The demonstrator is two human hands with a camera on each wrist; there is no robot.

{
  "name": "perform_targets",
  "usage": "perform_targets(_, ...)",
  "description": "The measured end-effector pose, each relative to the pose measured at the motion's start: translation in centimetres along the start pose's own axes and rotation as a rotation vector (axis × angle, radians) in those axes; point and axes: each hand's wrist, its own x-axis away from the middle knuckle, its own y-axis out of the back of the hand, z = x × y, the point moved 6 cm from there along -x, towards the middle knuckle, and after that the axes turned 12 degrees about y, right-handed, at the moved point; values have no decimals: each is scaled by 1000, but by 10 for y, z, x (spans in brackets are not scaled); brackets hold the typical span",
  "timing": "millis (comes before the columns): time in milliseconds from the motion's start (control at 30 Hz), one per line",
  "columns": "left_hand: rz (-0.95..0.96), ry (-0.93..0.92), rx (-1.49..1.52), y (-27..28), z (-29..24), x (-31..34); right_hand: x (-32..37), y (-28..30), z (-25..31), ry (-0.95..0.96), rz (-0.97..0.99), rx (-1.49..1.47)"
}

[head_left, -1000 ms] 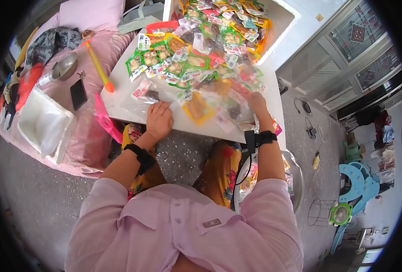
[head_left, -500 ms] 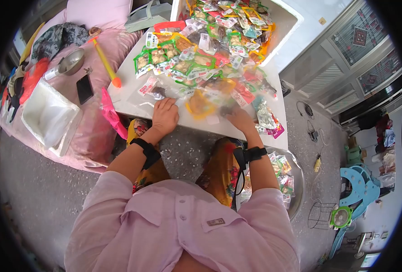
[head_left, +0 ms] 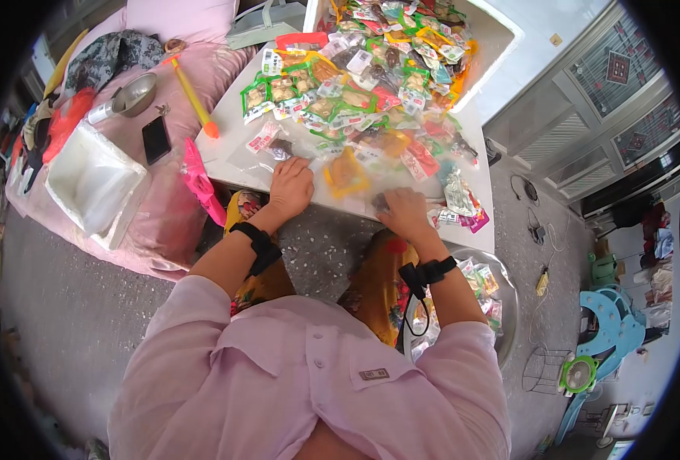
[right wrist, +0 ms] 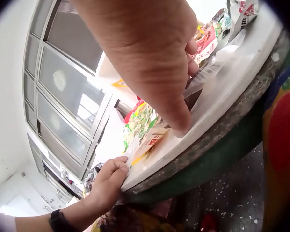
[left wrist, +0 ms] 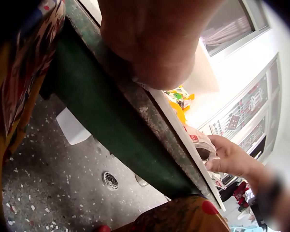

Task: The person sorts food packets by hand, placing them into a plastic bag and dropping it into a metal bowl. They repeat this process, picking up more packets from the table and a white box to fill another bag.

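My left hand (head_left: 291,189) rests at the front edge of the white tabletop (head_left: 236,167), fingers loosely bent. Just beyond its fingertips lies a clear snack packet (head_left: 263,138) with a red-and-white label and a dark piece inside. My right hand (head_left: 407,213) pinches a clear snack packet (right wrist: 195,93) with dark contents at the table's front edge; the hand hides much of it. Between the hands lies a yellow-edged packet (head_left: 346,175). A red-labelled packet (head_left: 420,159) lies beyond the right hand, and a silvery packet (head_left: 460,192) to its right.
Mixed snack packets (head_left: 347,100) are heaped at the back, spilling from a white foam box (head_left: 501,46). A metal basin (head_left: 511,299) with packets stands below the table's right side. At left, a pink-covered bed (head_left: 175,207) holds a foam tray (head_left: 98,184) and a phone (head_left: 156,140).
My right hand has come leftward and back from the table's right side to the front edge, where it grips a packet. The left hand has stayed by its packet. The head view has shifted slightly.
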Motion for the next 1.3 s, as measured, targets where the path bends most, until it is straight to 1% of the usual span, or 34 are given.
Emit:
perform_targets(33, 1, 16, 9, 0, 1, 0, 2, -1, 4, 29, -32, 29)
perform_targets(67, 2, 30, 18, 1, 3, 0, 5, 0, 8, 46, -101, 32)
perform_targets(100, -47, 36, -22, 8, -1, 1, 9, 2, 10, 62, -171, 35)
perform_targets(133, -42, 68, -36, 13, -2, 3, 12, 4, 12, 74, -238, 37)
perform_targets(200, -26, 136, -57, 20, -4, 7, 18, 11, 10, 57, -266, -57)
perform_targets(233, 32, 189, -28, 18, 0, 8, 19, 19, 12, 49, -279, -102)
perform_targets(300, 150, 294, 33, 12, 8, 10, 21, 39, 17, -2, -315, -283)
perform_targets(333, 167, 308, 63, 12, 9, 10, 23, 43, 18, -30, -332, -373)
perform_targets(400, 199, 332, 127, 11, 9, 7, 20, 37, 22, -28, -321, -677)
perform_targets(433, 185, 319, 169, 12, 8, 5, 17, 34, 25, -28, -315, -829)
perform_targets(533, 141, 280, 278, 12, 1, 3, 6, 9, 27, -229, -102, -1094)
perform_targets(600, 100, 263, 324, 16, -5, 3, -7, -2, 27, -195, -59, -1039)
perform_targets(700, 200, 255, 213, 20, -16, 2, -24, -11, 35, -181, 70, -1054)
perform_targets(767, 253, 237, 167, 45, -42, -6, -34, -12, 44, -143, 176, -1078)
perform_targets(800, 279, 228, 145, 52, -50, -6, -40, -12, 45, -154, 200, -1074)
perform_targets(867, 260, 216, 132, 48, -51, -1, -49, -13, 44, -175, 248, -1062)
perform_targets(967, 228, 195, 153, 29, -42, 7, -61, -15, 47, -169, 208, -1216)
perform_targets(1067, 213, 221, 175, 20, -32, 9, -72, -49, 53, -132, 277, -1727)
perform_targets(1167, 181, 242, 225, 22, -25, 10, -66, -46, 59, -59, 215, -2029)
perform_targets(1267, 132, 231, 315, 22, -22, 12, -48, -40, 59, -204, -10, -2114)
perform_targets(1300, 113, 224, 347, 22, -22, 12, -39, -45, 62, -222, -67, -2132)
